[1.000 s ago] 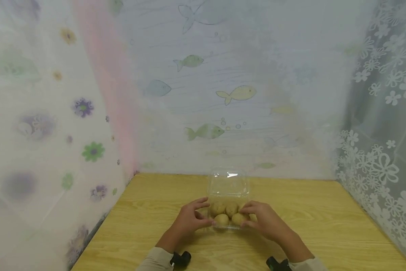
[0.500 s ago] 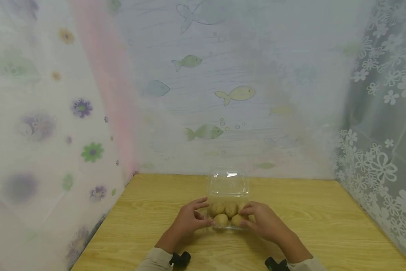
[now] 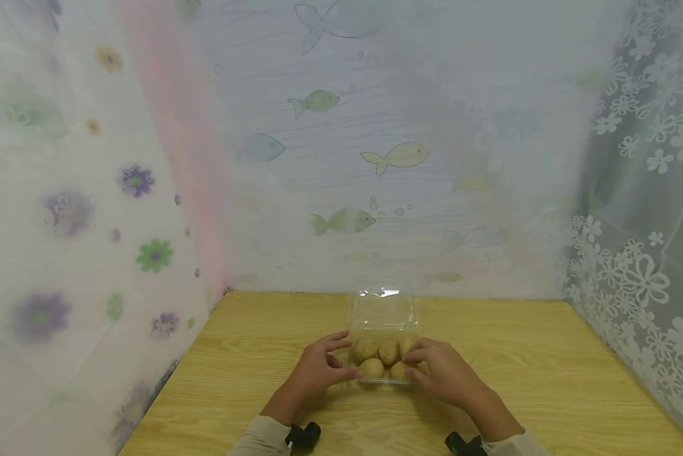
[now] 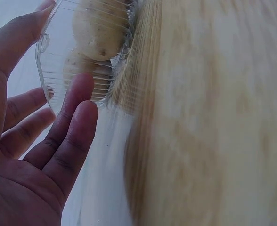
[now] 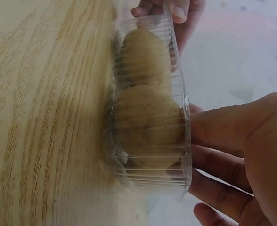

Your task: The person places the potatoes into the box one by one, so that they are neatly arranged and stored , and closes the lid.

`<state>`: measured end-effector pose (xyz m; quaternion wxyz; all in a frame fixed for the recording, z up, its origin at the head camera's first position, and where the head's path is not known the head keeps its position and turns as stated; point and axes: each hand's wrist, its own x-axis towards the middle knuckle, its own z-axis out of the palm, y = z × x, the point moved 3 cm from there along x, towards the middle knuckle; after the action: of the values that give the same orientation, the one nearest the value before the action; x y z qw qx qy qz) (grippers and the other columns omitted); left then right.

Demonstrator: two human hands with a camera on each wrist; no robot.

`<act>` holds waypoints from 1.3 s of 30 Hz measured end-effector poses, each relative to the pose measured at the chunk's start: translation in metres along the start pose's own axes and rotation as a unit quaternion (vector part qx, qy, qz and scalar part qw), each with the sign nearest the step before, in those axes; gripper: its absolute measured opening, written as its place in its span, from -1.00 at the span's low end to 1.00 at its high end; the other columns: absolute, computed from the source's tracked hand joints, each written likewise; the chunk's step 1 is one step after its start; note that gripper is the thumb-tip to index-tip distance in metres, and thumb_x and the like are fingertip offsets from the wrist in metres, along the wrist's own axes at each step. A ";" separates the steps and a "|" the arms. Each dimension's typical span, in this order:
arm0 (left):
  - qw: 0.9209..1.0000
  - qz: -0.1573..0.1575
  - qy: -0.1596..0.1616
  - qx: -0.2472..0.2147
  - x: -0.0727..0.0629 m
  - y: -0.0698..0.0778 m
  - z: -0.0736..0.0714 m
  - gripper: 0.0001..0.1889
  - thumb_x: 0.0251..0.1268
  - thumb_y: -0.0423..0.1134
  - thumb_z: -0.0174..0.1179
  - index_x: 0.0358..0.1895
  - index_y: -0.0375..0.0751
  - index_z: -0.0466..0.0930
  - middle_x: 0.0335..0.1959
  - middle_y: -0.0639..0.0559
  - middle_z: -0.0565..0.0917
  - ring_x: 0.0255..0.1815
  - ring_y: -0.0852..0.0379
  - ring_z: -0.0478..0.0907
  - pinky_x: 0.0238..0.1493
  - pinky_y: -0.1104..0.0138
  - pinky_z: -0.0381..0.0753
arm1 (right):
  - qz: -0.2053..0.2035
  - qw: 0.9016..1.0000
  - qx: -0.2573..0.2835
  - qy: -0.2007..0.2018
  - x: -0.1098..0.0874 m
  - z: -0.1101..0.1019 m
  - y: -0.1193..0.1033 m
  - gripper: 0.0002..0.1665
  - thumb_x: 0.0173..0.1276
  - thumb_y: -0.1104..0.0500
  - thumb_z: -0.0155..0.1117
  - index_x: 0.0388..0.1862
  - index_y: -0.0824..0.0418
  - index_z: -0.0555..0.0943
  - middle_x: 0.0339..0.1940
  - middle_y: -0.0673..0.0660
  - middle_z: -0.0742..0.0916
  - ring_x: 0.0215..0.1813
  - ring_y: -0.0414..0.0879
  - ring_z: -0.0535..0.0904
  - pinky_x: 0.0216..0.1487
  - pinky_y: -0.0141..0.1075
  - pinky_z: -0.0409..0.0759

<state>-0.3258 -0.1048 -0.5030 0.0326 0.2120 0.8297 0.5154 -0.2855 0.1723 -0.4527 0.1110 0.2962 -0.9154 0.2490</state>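
Observation:
A clear plastic clamshell container (image 3: 384, 310) lies on the table with its lid raised at the back. Several potatoes (image 3: 371, 368) sit in its base. My left hand (image 3: 317, 364) holds the container's left side, thumb at the front corner and fingers along the side wall, as the left wrist view shows. Over the right side, my right hand (image 3: 445, 373) has thumb and fingers reaching past the rim, pinching the front right potato (image 5: 148, 127). That potato is partly hidden by the fingers in the head view.
The wood-grain table (image 3: 261, 329) extends around the container on all sides. Behind it hangs a pale curtain (image 3: 319, 158) with fish drawings; a flowered curtain (image 3: 90, 253) borders the left. A black wrist device (image 3: 304, 436) is on each sleeve.
My right fingertips have shifted slightly over the front right potato, which shows less now. My left hand and the container stay in place.

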 end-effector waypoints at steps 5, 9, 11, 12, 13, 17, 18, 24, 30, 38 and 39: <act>1.000 0.002 0.000 0.004 0.000 0.001 0.000 -0.21 0.11 0.05 0.59 0.41 -0.18 0.55 0.58 0.06 0.37 -0.19 0.25 0.73 -0.30 0.38 0.72 | -0.004 1.000 0.000 0.007 0.001 0.001 0.002 -0.86 0.33 0.19 0.52 -0.14 0.15 0.84 -0.14 -0.06 0.79 -0.09 -0.16 0.73 -0.06 -0.24 0.73; 1.000 0.004 -0.002 0.007 0.000 0.002 0.000 -0.21 0.12 0.04 0.58 0.41 -0.19 0.55 0.58 0.05 0.38 -0.19 0.23 0.73 -0.30 0.38 0.72 | 0.013 1.000 0.014 -0.001 0.001 0.002 0.004 -0.85 0.34 0.19 0.51 -0.12 0.15 0.84 -0.12 -0.07 0.78 -0.07 -0.14 0.72 -0.03 -0.18 0.73; 1.000 0.005 -0.005 0.008 0.000 0.002 0.000 -0.22 0.14 0.03 0.58 0.41 -0.20 0.54 0.58 0.05 0.37 -0.20 0.23 0.74 -0.29 0.39 0.73 | 0.022 1.000 0.018 -0.005 0.002 0.003 0.005 -0.85 0.35 0.19 0.50 -0.12 0.14 0.84 -0.12 -0.08 0.77 -0.06 -0.14 0.72 -0.02 -0.18 0.73; 1.000 0.006 -0.006 0.009 0.000 0.002 0.000 -0.22 0.14 0.03 0.57 0.41 -0.20 0.54 0.58 0.04 0.37 -0.20 0.23 0.74 -0.28 0.39 0.73 | 0.025 0.999 0.019 -0.007 0.002 0.003 0.005 -0.85 0.35 0.18 0.50 -0.12 0.14 0.84 -0.11 -0.09 0.77 -0.06 -0.14 0.71 -0.03 -0.17 0.73; 1.000 0.007 -0.007 0.010 0.000 0.002 0.000 -0.22 0.15 0.03 0.57 0.42 -0.20 0.54 0.58 0.04 0.36 -0.20 0.24 0.74 -0.27 0.40 0.73 | 0.027 0.999 0.019 -0.008 0.002 0.003 0.006 -0.85 0.35 0.18 0.50 -0.12 0.14 0.84 -0.11 -0.09 0.77 -0.06 -0.14 0.71 -0.03 -0.18 0.72; 1.000 0.012 -0.009 0.018 0.000 0.002 0.000 -0.22 0.17 0.04 0.56 0.42 -0.20 0.54 0.58 0.02 0.37 -0.20 0.26 0.74 -0.25 0.41 0.73 | 0.031 0.999 0.017 -0.010 0.002 0.003 0.006 -0.85 0.36 0.18 0.49 -0.12 0.13 0.84 -0.11 -0.10 0.77 -0.06 -0.14 0.71 -0.02 -0.18 0.72; 1.000 0.014 -0.009 0.019 0.000 0.002 0.000 -0.22 0.17 0.05 0.55 0.42 -0.21 0.54 0.58 0.01 0.37 -0.21 0.26 0.74 -0.25 0.41 0.73 | 0.032 0.999 0.017 -0.010 0.002 0.003 0.007 -0.85 0.36 0.18 0.49 -0.12 0.14 0.84 -0.11 -0.10 0.77 -0.06 -0.13 0.72 -0.01 -0.18 0.72; 1.000 0.021 -0.007 0.018 -0.001 0.003 -0.001 -0.21 0.15 0.06 0.56 0.40 -0.24 0.54 0.57 -0.05 0.38 -0.23 0.28 0.74 -0.26 0.40 0.73 | 0.046 0.998 0.028 -0.020 0.002 0.003 0.008 -0.85 0.38 0.21 0.46 -0.11 0.16 0.84 -0.10 -0.08 0.76 -0.03 -0.08 0.72 0.00 -0.14 0.72; 0.999 0.029 -0.011 0.040 0.001 0.003 -0.001 -0.21 0.17 0.09 0.54 0.41 -0.22 0.54 0.57 -0.04 0.39 -0.24 0.32 0.74 -0.23 0.42 0.73 | 0.058 0.997 0.047 -0.028 0.001 0.002 0.009 -0.85 0.40 0.20 0.45 -0.09 0.16 0.83 -0.07 -0.07 0.76 0.02 -0.03 0.71 0.06 -0.04 0.71; 0.997 0.042 -0.011 0.070 0.001 0.009 -0.003 -0.22 0.17 0.07 0.55 0.41 -0.22 0.54 0.55 -0.05 0.40 -0.23 0.33 0.73 -0.14 0.43 0.71 | 0.048 0.996 0.070 -0.021 0.003 0.000 0.011 -0.87 0.39 0.23 0.44 -0.12 0.14 0.82 -0.08 -0.05 0.78 0.03 0.00 0.72 0.10 0.05 0.69; 0.996 0.044 -0.010 0.074 0.001 0.009 -0.003 -0.22 0.17 0.07 0.55 0.41 -0.22 0.53 0.54 -0.05 0.41 -0.22 0.33 0.73 -0.13 0.43 0.70 | 0.047 0.996 0.072 -0.021 0.003 0.000 0.012 -0.87 0.40 0.23 0.43 -0.12 0.14 0.82 -0.09 -0.05 0.78 0.03 0.00 0.72 0.10 0.05 0.69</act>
<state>-0.3251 -0.1035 -0.4934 0.0027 0.2553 0.8553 0.4509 -0.2953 0.1797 -0.4560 0.0579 0.2657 -0.9100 0.3131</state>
